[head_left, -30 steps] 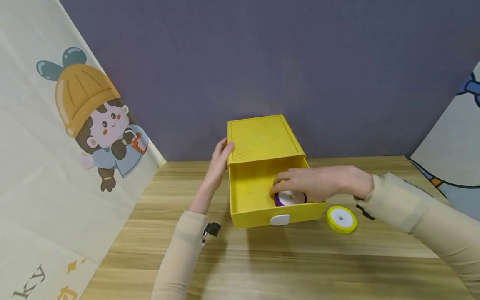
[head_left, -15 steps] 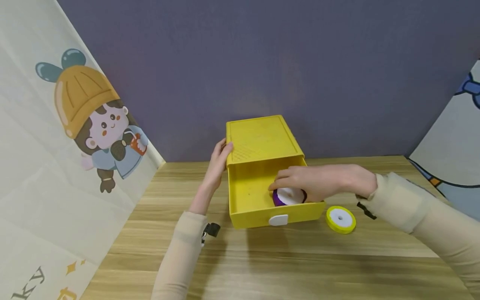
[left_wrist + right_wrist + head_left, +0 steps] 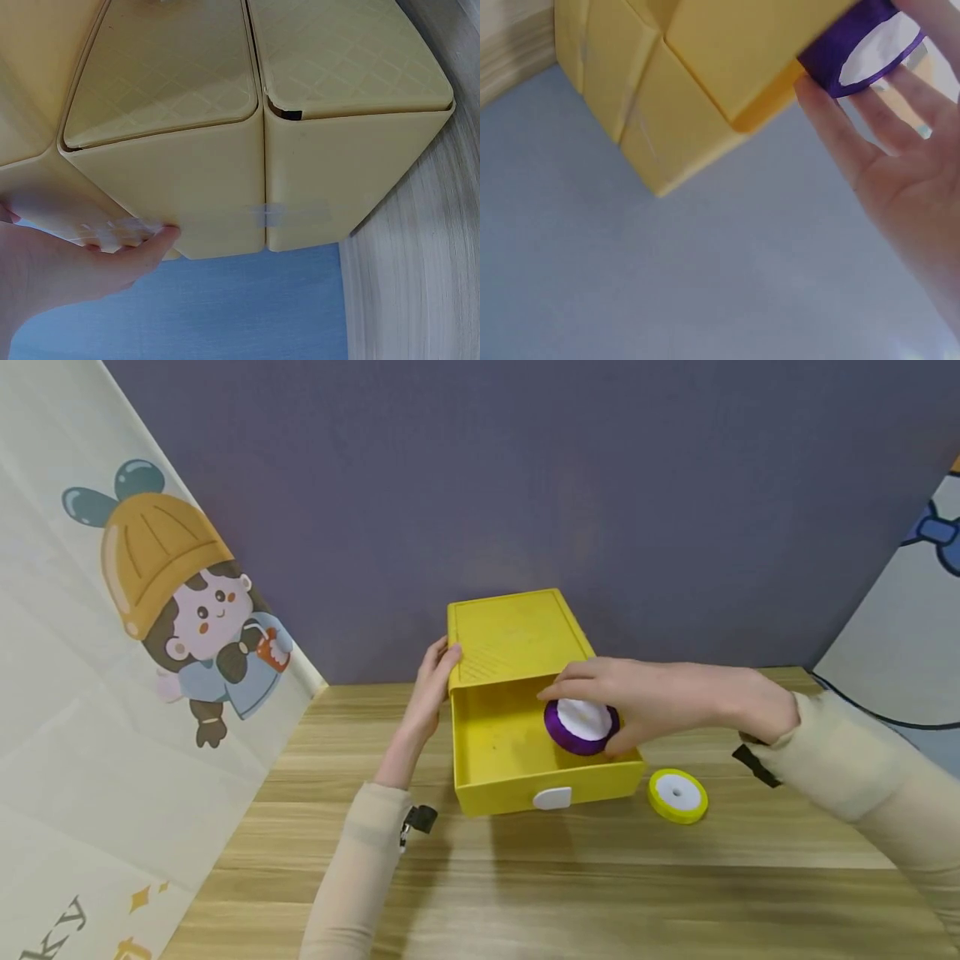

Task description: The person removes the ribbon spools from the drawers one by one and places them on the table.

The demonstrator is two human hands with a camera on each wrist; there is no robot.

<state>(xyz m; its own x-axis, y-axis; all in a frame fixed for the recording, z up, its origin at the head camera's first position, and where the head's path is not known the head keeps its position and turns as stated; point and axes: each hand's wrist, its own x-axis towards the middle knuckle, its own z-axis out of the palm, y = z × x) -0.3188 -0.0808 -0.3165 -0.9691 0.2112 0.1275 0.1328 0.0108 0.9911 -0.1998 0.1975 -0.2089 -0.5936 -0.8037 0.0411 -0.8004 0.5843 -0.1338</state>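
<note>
A yellow drawer box [image 3: 517, 639] stands on the table against the back wall, its drawer [image 3: 495, 756] pulled out toward me. My left hand [image 3: 431, 689] rests against the casing's left side, its thumb at the upper edge; the left wrist view shows its fingertips touching the casing. Between thumb and fingers, my right hand [image 3: 630, 697] grips a purple ribbon roll [image 3: 573, 739] with a white face, tilted above the drawer floor. In the right wrist view that ribbon roll [image 3: 840, 52] is partly cut off by the frame. A yellow ribbon roll [image 3: 677, 796] lies flat right of the drawer.
The wood-grain table [image 3: 600, 893] extends in front of the drawer. A dark blue-grey wall [image 3: 517, 485] rises close behind the box. Cartoon-printed panels [image 3: 75, 710] border the left and right sides. The drawer front has a white pull tab [image 3: 552, 797].
My right hand has lifted the purple ribbon roll from the drawer floor and tilted it. My left hand stays against the casing, and the yellow ribbon roll remains on the table.
</note>
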